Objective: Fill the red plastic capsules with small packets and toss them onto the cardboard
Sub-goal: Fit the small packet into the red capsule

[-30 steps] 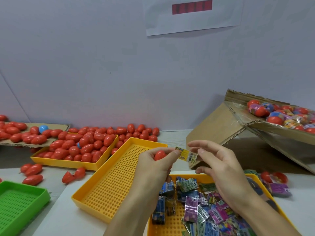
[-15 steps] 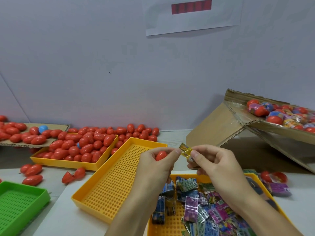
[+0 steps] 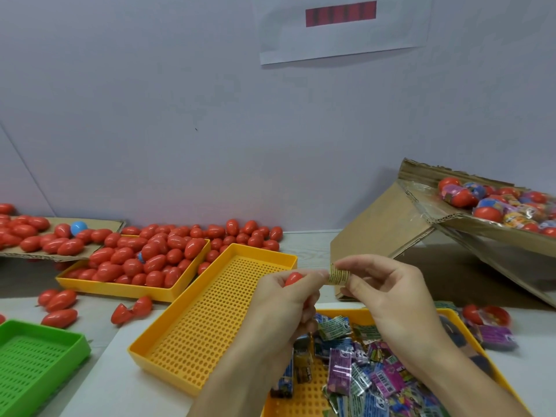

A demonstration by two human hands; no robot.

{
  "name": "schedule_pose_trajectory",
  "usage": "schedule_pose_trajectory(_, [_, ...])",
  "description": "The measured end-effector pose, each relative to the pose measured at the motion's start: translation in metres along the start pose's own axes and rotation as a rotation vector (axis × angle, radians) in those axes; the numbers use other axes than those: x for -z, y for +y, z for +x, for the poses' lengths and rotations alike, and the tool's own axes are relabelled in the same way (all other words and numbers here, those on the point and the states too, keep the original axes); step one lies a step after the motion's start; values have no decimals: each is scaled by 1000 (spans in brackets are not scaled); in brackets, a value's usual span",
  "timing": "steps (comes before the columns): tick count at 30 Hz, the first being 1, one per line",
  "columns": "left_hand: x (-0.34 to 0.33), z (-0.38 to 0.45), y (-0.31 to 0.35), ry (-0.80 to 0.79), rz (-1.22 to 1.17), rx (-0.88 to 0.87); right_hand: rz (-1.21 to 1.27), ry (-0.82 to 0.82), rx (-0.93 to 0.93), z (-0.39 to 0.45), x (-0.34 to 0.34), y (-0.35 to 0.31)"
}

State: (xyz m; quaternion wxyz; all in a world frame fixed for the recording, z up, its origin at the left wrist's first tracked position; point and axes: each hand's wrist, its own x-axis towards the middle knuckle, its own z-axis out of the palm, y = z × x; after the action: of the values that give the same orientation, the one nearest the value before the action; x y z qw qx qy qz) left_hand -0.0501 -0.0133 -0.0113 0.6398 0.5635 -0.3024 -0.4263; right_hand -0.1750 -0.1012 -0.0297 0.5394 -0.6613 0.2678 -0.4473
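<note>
Filling step: my left hand [image 3: 285,299] grips a red capsule [image 3: 293,278] while my right hand [image 3: 388,299] pinches a rolled packet [image 3: 338,274], next needing insertion into the capsule.

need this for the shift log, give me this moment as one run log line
stage: packet rolling | left hand: holds red capsule | right hand: pinches rolled packet | packet: outside capsule | empty yellow tray: below hands

Small hand-packing workstation, workshop-like. Plain pale wall [image 3: 150,115] with taped paper sheet [image 3: 343,25]. Tabletop [image 3: 99,383] crowded with perforated yellow sorting trays [image 3: 210,320], green tray [image 3: 33,359], bulk heaps of identical red plastic capsules [image 3: 150,257], tray of small printed packets [image 3: 370,371], rough-cut cardboard box [image 3: 379,233] holding wrapped capsules.
</note>
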Motion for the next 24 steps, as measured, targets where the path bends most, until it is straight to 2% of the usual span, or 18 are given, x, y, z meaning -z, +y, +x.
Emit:
schedule_pose_trajectory(4, [-1, 0, -1, 62, 32, -24, -135, 35, 43, -2, -3, 1])
schedule_pose_trajectory(8, [-1, 2, -2, 236, 169, -146, -194, 153, 104, -2, 0, -2])
schedule_pose_trajectory(11, [-3, 2, -3, 320, 302, -278, -91, 39, 57, -4, -4, -6])
schedule_pose_trajectory(14, [-5, 2, -3, 293, 391, -343, -63, -53, -9, -6, -9, -6])
schedule_pose_trajectory(24, [-9, -1, -4, 243, 465, -334, 59, -71, -198, -4, -8, -4])
